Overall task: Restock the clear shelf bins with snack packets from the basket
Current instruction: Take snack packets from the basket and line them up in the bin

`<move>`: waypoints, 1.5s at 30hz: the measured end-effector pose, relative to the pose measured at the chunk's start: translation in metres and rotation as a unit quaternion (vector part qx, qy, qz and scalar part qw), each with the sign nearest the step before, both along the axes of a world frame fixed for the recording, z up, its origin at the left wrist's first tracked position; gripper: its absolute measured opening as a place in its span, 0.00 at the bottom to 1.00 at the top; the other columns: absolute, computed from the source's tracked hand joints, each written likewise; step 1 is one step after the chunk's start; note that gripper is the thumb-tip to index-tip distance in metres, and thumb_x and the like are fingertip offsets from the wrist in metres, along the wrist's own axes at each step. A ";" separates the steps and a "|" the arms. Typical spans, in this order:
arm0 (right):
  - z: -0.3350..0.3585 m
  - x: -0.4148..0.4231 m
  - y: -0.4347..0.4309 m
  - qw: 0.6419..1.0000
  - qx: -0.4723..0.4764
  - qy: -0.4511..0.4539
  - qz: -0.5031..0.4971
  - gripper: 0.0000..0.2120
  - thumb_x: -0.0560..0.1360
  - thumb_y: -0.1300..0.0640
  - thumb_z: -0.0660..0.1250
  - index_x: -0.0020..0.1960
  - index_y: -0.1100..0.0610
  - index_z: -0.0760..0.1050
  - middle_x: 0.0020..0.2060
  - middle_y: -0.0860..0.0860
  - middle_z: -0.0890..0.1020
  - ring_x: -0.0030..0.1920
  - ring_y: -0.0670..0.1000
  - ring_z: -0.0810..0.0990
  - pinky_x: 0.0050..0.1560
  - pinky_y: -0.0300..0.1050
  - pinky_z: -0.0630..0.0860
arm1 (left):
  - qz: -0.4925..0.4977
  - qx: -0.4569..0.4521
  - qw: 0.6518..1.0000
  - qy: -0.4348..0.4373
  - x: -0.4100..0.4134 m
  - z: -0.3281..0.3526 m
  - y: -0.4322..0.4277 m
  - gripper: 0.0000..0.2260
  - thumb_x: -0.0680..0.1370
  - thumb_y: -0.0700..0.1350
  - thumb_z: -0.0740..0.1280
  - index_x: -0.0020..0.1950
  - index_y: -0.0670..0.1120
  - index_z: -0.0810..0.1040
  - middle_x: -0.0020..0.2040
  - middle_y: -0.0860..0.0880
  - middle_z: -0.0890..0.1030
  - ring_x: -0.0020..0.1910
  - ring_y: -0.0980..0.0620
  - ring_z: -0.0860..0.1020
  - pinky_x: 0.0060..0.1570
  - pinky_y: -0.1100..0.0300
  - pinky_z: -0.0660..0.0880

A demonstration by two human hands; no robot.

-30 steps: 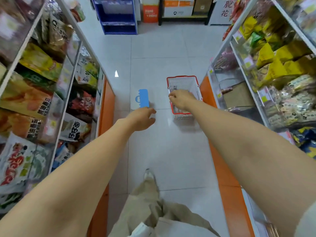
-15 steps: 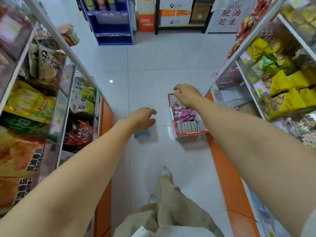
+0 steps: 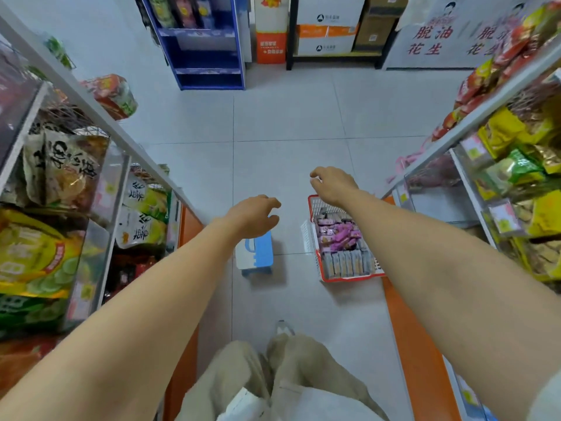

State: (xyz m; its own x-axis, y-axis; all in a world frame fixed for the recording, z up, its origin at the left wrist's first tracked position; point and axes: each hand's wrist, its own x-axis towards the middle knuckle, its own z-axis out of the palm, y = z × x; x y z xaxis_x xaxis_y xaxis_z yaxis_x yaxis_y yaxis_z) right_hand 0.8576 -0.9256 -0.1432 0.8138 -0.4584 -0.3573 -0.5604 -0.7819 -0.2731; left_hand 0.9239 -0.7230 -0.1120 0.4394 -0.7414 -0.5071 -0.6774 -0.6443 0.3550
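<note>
Pale grey floor tiles (image 3: 288, 123) run down a narrow shop aisle between 2 rows of shelving. On the tiles, close against the orange plinth (image 3: 416, 338) of the right-hand shelving, sits the basket (image 3: 352, 278), white-walled with a red rim. Its long axis lies along the aisle, near end toward the person and far end pointing up the aisle, turned slightly left. Inside, pink and purple packets (image 3: 340, 233) lie jumbled across the middle, and a row of tan packets (image 3: 346, 262) stands on edge at the near end.

The right hand (image 3: 334, 185) hangs over the basket's far end, fingers loosely curled and grasping nothing; whether the wrist touches the rim cannot be told. The left hand (image 3: 252, 215) is likewise slack and empty, held above a blue and white step stool (image 3: 258, 253) that stands just left of the basket.

Just right of the basket, the clear shelf bins (image 3: 425, 192) line the lower right shelves, with yellow and green snack bags (image 3: 516, 165) stacked behind. Large snack bags (image 3: 36, 253) fill the left shelving. At the aisle's far end stand a blue display rack (image 3: 206, 56) and stacked cardboard boxes (image 3: 328, 25). Beige trousers (image 3: 243, 375) and 1 shoe (image 3: 283, 326) show at the bottom.
</note>
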 end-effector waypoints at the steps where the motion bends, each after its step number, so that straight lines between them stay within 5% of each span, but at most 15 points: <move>1: -0.001 0.009 -0.004 1.000 0.001 0.003 0.000 0.19 0.82 0.53 0.53 0.70 0.55 0.70 0.67 0.56 0.74 0.66 0.59 0.72 0.63 0.51 0.68 | -0.001 -0.001 1.000 0.000 0.011 0.000 -0.005 0.20 0.84 0.48 0.57 0.76 0.48 0.65 0.73 0.46 0.67 0.67 0.45 0.71 0.66 0.52 0.68; 24: -0.028 0.198 -0.092 0.992 0.025 0.011 -0.124 0.18 0.83 0.53 0.53 0.69 0.55 0.70 0.65 0.55 0.76 0.64 0.58 0.73 0.62 0.52 0.69 | -0.158 0.015 0.987 0.002 0.251 -0.035 -0.132 0.20 0.84 0.49 0.57 0.75 0.48 0.65 0.72 0.45 0.69 0.67 0.44 0.71 0.65 0.50 0.69; 45: -0.049 0.285 -0.346 0.989 0.065 0.034 -0.126 0.18 0.83 0.53 0.52 0.70 0.55 0.70 0.64 0.54 0.76 0.63 0.56 0.73 0.62 0.50 0.70 | -0.155 0.046 0.987 0.018 0.341 -0.046 -0.405 0.20 0.84 0.49 0.57 0.75 0.48 0.65 0.73 0.46 0.69 0.67 0.45 0.71 0.65 0.50 0.69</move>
State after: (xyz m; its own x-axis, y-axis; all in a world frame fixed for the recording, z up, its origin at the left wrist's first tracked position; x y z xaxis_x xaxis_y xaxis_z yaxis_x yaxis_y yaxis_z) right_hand 1.1429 -1.2715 -0.1918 0.6521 -0.5896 -0.4766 -0.7531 -0.5758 -0.3181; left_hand 1.2653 -1.1276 -0.1575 0.1790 -0.7874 -0.5899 -0.8357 -0.4381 0.3312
